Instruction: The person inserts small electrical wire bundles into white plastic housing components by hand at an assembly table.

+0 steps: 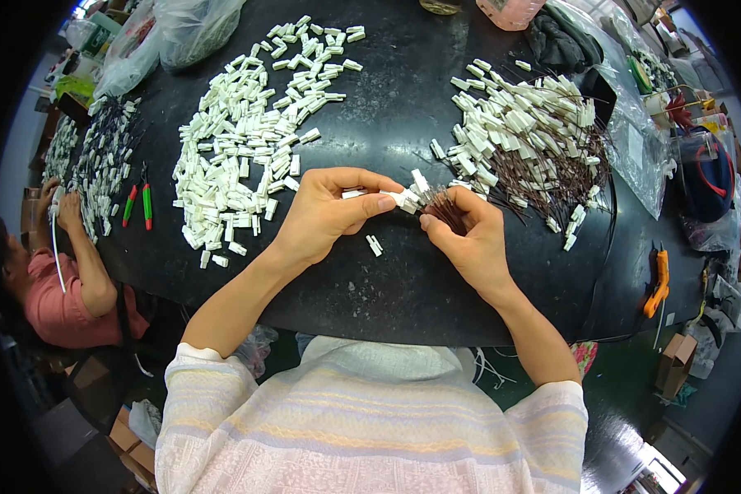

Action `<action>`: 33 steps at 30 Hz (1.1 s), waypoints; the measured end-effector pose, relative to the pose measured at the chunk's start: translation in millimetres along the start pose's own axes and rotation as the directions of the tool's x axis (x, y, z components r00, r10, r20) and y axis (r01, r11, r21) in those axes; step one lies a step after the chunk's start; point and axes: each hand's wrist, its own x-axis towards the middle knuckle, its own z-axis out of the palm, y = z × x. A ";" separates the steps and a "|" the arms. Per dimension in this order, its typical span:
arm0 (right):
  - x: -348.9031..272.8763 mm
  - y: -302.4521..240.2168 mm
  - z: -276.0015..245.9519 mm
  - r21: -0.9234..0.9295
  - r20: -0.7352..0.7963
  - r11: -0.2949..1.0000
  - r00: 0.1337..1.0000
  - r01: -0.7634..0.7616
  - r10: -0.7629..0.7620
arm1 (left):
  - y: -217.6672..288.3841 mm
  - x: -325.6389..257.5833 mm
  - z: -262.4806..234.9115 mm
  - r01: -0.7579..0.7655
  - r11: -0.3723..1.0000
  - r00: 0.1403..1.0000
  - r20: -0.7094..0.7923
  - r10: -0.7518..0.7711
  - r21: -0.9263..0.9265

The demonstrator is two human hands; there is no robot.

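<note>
At mid-frame, your left hand (pixel 325 216) pinches a white housing (pixel 402 198) while your right hand (pixel 467 235) grips a wire bundle (pixel 445 206) at it. You seem mid-insertion; seating calls for straight alignment.

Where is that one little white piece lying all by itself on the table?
In the head view, the lone white piece lies on the black table just below and between the left hand and the right hand, nearer the person than both big piles.

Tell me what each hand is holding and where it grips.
Left hand pinches a small white connector at its end; right hand holds a bundle of brown wires near their ends.
</note>
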 end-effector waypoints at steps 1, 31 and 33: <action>-0.1 0.0 -0.1 0.001 -0.001 1.000 1.000 0.001 -0.001 | 0.5 -0.4 0.3 0.002 1.000 1.000 0.000 -0.002 -0.001; -1.1 -1.9 -7.4 0.223 0.012 0.974 0.999 -0.045 0.044 | 0.3 -0.8 2.0 -0.010 1.000 1.000 0.011 0.010 -0.020; -0.8 2.0 -7.1 0.182 0.005 0.983 1.000 -0.001 0.000 | 0.6 -1.0 2.4 -0.015 1.000 1.000 0.017 0.015 -0.025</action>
